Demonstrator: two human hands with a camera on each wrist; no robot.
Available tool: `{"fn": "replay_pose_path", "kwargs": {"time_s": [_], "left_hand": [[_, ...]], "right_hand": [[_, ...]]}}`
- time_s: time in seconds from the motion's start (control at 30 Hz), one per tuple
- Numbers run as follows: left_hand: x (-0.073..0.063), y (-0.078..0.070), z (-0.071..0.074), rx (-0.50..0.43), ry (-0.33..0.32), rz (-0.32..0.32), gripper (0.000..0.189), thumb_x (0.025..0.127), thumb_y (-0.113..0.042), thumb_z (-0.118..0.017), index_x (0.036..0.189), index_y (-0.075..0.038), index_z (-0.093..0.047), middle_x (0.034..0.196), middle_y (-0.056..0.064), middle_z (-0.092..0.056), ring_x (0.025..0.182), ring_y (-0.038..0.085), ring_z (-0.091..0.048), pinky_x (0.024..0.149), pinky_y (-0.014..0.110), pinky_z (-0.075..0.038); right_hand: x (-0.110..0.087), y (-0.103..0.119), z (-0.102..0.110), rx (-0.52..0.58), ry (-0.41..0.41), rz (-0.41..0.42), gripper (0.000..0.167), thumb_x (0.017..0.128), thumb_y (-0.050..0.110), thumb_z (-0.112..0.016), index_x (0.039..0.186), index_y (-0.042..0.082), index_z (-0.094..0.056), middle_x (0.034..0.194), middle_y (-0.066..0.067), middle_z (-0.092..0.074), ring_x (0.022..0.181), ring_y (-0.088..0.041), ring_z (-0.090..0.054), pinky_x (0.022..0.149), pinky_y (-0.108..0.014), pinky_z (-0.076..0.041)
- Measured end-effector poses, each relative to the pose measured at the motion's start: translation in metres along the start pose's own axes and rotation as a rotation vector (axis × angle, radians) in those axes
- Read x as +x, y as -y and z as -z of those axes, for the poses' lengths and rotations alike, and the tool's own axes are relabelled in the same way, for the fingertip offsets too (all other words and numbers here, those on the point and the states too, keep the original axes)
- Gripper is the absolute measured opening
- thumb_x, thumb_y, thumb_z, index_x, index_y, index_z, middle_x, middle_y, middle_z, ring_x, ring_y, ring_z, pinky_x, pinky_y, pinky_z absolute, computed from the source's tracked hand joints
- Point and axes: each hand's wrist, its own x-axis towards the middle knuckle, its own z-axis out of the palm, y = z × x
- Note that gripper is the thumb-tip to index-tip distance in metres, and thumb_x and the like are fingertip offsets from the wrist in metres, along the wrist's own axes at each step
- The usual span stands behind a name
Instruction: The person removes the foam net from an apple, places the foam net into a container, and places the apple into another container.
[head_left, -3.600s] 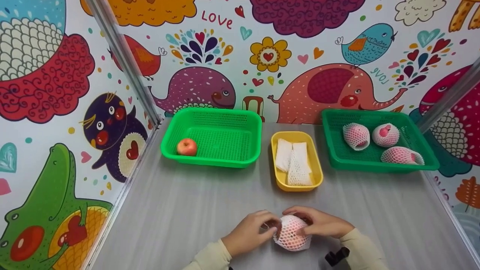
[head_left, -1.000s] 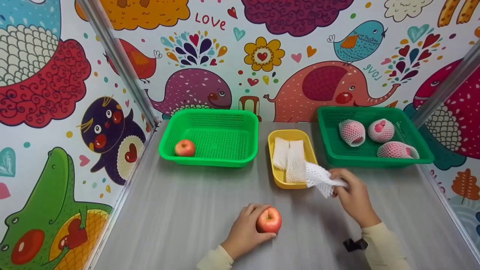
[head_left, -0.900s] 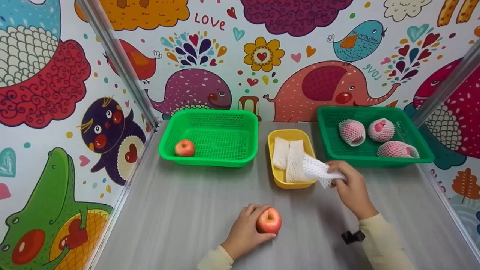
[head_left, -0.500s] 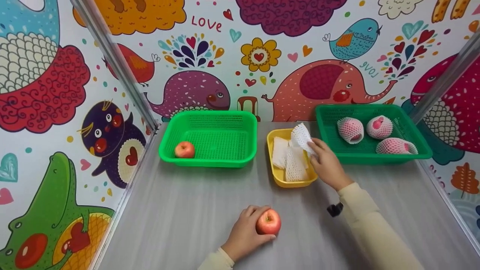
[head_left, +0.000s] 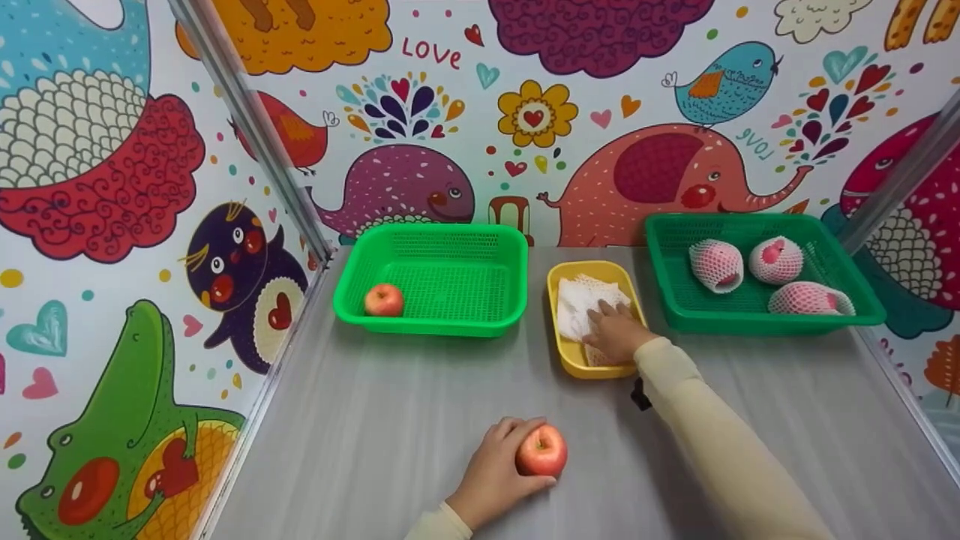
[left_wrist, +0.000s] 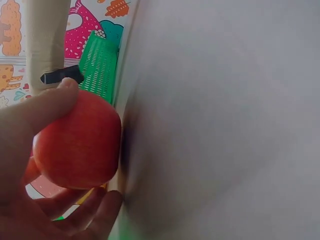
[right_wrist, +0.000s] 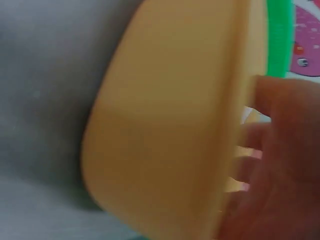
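My left hand [head_left: 495, 472] grips a bare red apple [head_left: 542, 451] on the grey table, thumb on the near side and fingers round the far side. In the left wrist view the apple [left_wrist: 82, 142] sits between thumb and fingers. My right hand [head_left: 616, 331] reaches into the yellow basket [head_left: 564, 358], fingers spread over the white foam fruit nets [head_left: 576, 304] and touching them. The right wrist view shows the right hand [right_wrist: 287, 155] over the rim of the yellow basket [right_wrist: 160, 115]; its fingertips are partly hidden there.
At the back left, a bright green basket [head_left: 435, 326] holds one bare apple [head_left: 384, 300]. A dark green basket [head_left: 772, 324] at the back right holds three netted fruits [head_left: 716, 266]. Patterned walls and metal posts bound the table [head_left: 375, 420].
The foam net that the right hand was holding now lies in the yellow basket, with that hand's fingers spread on the nets. The net has come off the apple, which the left hand still grips.
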Motion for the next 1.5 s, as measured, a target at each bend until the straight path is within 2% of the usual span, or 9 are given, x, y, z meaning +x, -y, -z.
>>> {"fn": "replay_pose_path", "kwargs": {"time_s": [0.13,0.4,0.63,0.8,0.9,1.0,1.23,1.37,1.5], "left_hand": [[-0.001,0.003,0.001,-0.003,-0.004,-0.007,0.078,0.081,-0.043,-0.098,0.149,-0.030,-0.064,0.126,-0.011,-0.058,0.117,0.015,-0.056,0.100,0.041,-0.054],[0.002,0.005,0.010,-0.028,-0.012,0.033,0.077,0.082,-0.043,-0.097,0.150,-0.029,-0.064,0.128,-0.012,-0.058,0.119,0.015,-0.058,0.101,0.042,-0.055],[0.017,-0.010,0.031,-0.072,-0.034,0.000,0.077,0.083,-0.037,-0.098,0.150,-0.024,-0.064,0.131,-0.008,-0.058,0.120,0.016,-0.060,0.103,0.045,-0.055],[0.042,-0.021,0.067,0.042,-0.142,-0.119,0.080,0.085,-0.027,-0.095,0.154,-0.015,-0.056,0.129,0.005,-0.056,0.115,0.024,-0.061,0.096,0.045,-0.057],[0.062,-0.023,0.102,0.098,-0.214,-0.178,0.085,0.084,-0.019,-0.092,0.158,-0.012,-0.052,0.125,0.012,-0.053,0.111,0.030,-0.062,0.092,0.045,-0.058],[0.087,-0.020,0.141,0.149,-0.241,-0.179,0.083,0.083,-0.018,-0.090,0.157,-0.011,-0.054,0.125,0.017,-0.051,0.111,0.034,-0.062,0.092,0.046,-0.058],[0.146,0.003,0.209,0.366,-0.145,-0.094,0.079,0.089,-0.033,-0.091,0.155,-0.011,-0.055,0.131,0.021,-0.053,0.115,0.037,-0.060,0.097,0.053,-0.056],[0.169,0.030,0.224,0.512,-0.066,-0.048,0.082,0.090,-0.045,-0.091,0.156,-0.012,-0.054,0.132,0.021,-0.057,0.117,0.039,-0.058,0.098,0.059,-0.054],[0.180,0.057,0.229,0.618,-0.014,-0.002,0.085,0.088,-0.050,-0.091,0.155,-0.010,-0.056,0.135,0.024,-0.062,0.121,0.045,-0.060,0.100,0.068,-0.050]], "right_hand": [[0.009,0.002,-0.006,-0.072,0.060,-0.040,0.067,0.114,0.028,-0.055,0.164,-0.011,-0.032,0.170,-0.038,-0.023,0.157,-0.060,-0.014,0.127,-0.067,-0.010],[0.031,0.012,-0.015,-0.152,0.044,-0.088,0.067,0.112,0.024,-0.055,0.165,-0.009,-0.032,0.170,-0.037,-0.021,0.153,-0.065,-0.017,0.126,-0.069,-0.016],[0.025,0.009,0.008,-0.169,0.192,-0.070,0.070,0.108,0.014,-0.061,0.166,-0.009,-0.029,0.169,-0.039,-0.020,0.153,-0.064,-0.019,0.126,-0.068,-0.017],[0.020,0.003,0.015,-0.204,0.227,-0.084,0.061,0.113,0.016,-0.050,0.162,-0.014,-0.031,0.165,-0.043,-0.025,0.149,-0.065,-0.027,0.124,-0.070,-0.020],[0.022,0.002,0.013,-0.181,0.227,-0.127,0.062,0.114,0.021,-0.048,0.164,-0.012,-0.031,0.166,-0.042,-0.025,0.149,-0.065,-0.027,0.124,-0.069,-0.020],[0.026,0.004,0.010,-0.129,0.229,-0.170,0.064,0.113,0.021,-0.050,0.165,-0.010,-0.029,0.168,-0.040,-0.021,0.152,-0.065,-0.022,0.125,-0.068,-0.018],[0.033,-0.006,-0.003,-0.108,0.242,-0.179,0.068,0.113,0.025,-0.053,0.167,-0.008,-0.027,0.170,-0.039,-0.017,0.154,-0.063,-0.016,0.125,-0.070,-0.012],[0.031,-0.003,-0.002,-0.111,0.261,-0.178,0.071,0.114,0.030,-0.053,0.169,-0.005,-0.024,0.172,-0.036,-0.016,0.156,-0.061,-0.016,0.126,-0.069,-0.013],[0.028,0.006,0.006,-0.109,0.274,-0.180,0.072,0.114,0.034,-0.054,0.170,-0.002,-0.025,0.173,-0.034,-0.018,0.157,-0.058,-0.017,0.127,-0.067,-0.015]]}}
